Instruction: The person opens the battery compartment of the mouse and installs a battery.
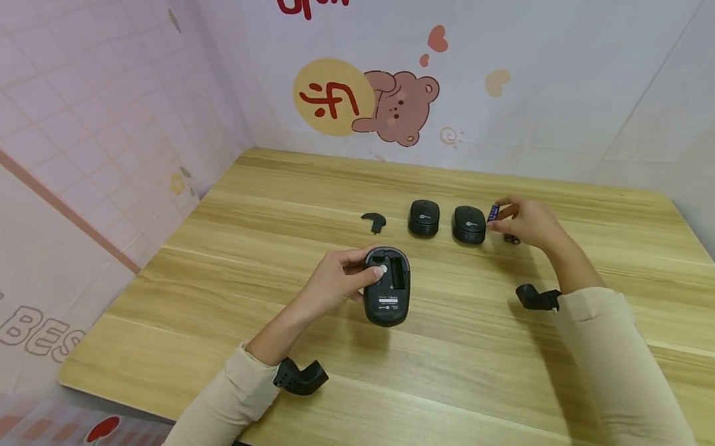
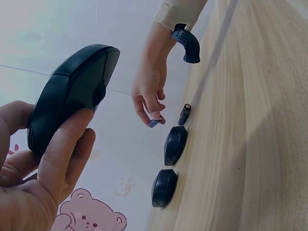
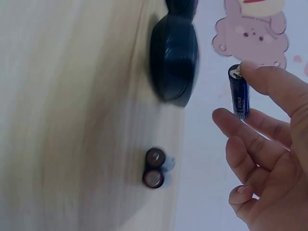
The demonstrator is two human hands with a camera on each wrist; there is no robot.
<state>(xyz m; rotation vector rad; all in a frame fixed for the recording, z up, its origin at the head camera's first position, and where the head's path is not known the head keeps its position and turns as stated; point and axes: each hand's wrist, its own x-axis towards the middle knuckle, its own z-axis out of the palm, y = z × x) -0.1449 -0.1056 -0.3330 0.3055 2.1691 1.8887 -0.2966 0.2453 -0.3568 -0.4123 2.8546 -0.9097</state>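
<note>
My left hand (image 1: 338, 277) grips a black computer mouse (image 1: 386, 307) above the table, underside towards me. Its battery bay (image 1: 398, 273) is uncovered and looks bare, and the thumb lies beside it. In the left wrist view the mouse (image 2: 72, 91) appears from the side, with fingers around its edge. Over the far right of the table, my right hand (image 1: 528, 220) pinches a blue battery (image 3: 240, 96) by its ends between thumb and fingers. Below that hand, two more batteries (image 3: 154, 168) rest side by side on the tabletop.
Two black mice, one at the left (image 1: 424, 219) and one at the right (image 1: 469, 225), sit upright towards the back of the wooden table (image 1: 477, 374). A dark curved battery cover (image 1: 375, 222) lies left of them. A printed cloth wall (image 1: 547, 125) rises behind.
</note>
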